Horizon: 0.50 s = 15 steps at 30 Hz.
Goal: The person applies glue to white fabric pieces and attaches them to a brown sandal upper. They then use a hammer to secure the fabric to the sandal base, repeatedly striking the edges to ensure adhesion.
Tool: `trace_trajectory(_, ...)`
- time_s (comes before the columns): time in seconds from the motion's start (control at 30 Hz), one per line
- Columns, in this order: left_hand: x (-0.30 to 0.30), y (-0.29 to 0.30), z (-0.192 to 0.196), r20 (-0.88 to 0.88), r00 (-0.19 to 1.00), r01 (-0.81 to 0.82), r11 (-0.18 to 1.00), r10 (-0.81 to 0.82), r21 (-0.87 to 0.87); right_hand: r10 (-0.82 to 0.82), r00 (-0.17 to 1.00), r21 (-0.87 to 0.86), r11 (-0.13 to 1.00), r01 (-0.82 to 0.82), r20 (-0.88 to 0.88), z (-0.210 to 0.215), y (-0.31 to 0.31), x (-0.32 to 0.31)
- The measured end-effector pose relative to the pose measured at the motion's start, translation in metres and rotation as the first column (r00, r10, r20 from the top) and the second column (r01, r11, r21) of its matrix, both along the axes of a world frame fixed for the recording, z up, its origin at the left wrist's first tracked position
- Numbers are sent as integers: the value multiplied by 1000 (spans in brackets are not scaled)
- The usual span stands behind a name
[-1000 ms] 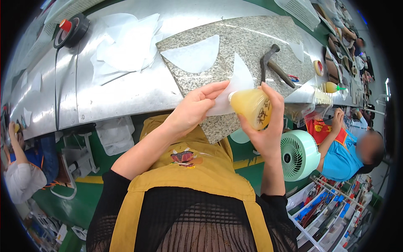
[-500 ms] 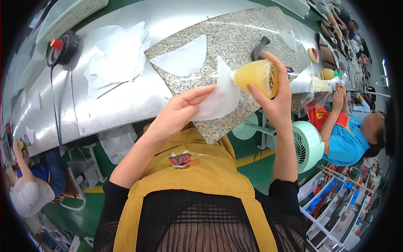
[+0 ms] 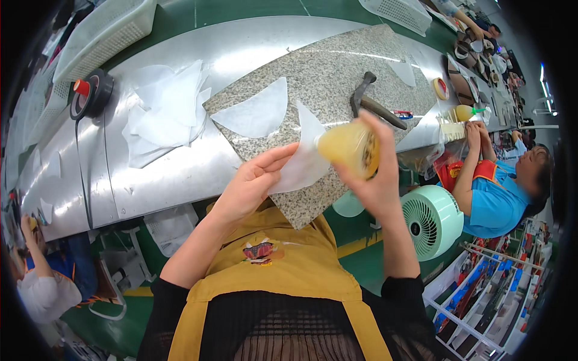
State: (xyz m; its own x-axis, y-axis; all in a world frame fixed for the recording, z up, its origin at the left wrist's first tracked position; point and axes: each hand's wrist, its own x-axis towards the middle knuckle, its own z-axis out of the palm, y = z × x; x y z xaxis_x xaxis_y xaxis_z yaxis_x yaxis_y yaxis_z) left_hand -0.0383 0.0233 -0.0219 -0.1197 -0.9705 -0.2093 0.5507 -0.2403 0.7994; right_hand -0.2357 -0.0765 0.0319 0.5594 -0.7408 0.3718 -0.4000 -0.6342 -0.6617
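Observation:
My right hand (image 3: 374, 171) is wrapped round a squeeze bottle of yellowish liquid (image 3: 346, 146), tipped on its side with its nozzle pointing left. The nozzle meets the edge of a curved white sheet piece (image 3: 306, 157), or lies just over it. My left hand (image 3: 256, 180) grips that sheet at its lower left, thumb and fingers together. Under the sheet is a speckled stone slab (image 3: 313, 207). Another half-round white sheet (image 3: 256, 111) lies flat on the slab, farther off. A hammer (image 3: 379, 108) rests beyond the bottle.
A pile of white sheets (image 3: 171, 108) lies on the metal table (image 3: 144, 186) at left, near a black round device with a red knob (image 3: 90, 93). A tape roll (image 3: 441, 88) sits right of the slab. A mint-green fan (image 3: 430, 222) and a co-worker in blue (image 3: 497, 201) are at right.
The bottle in my right hand has shifted left and lower, along with the view's slight downward shift of the scene. More of the hammer's handle shows now. My left hand still holds the sheet.

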Motion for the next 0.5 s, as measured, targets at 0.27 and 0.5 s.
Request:
trace_trajectory(0.27, 6, -5, 5, -135, 989, -60, 998, 64, 36, 8, 1000, 118, 993, -8, 1, 7, 1, -12)
trace_trajectory(0.5, 2, -11, 8, -210, 973, -101, 995, 100, 7, -70, 996, 124, 990, 62, 59, 3, 4, -17)
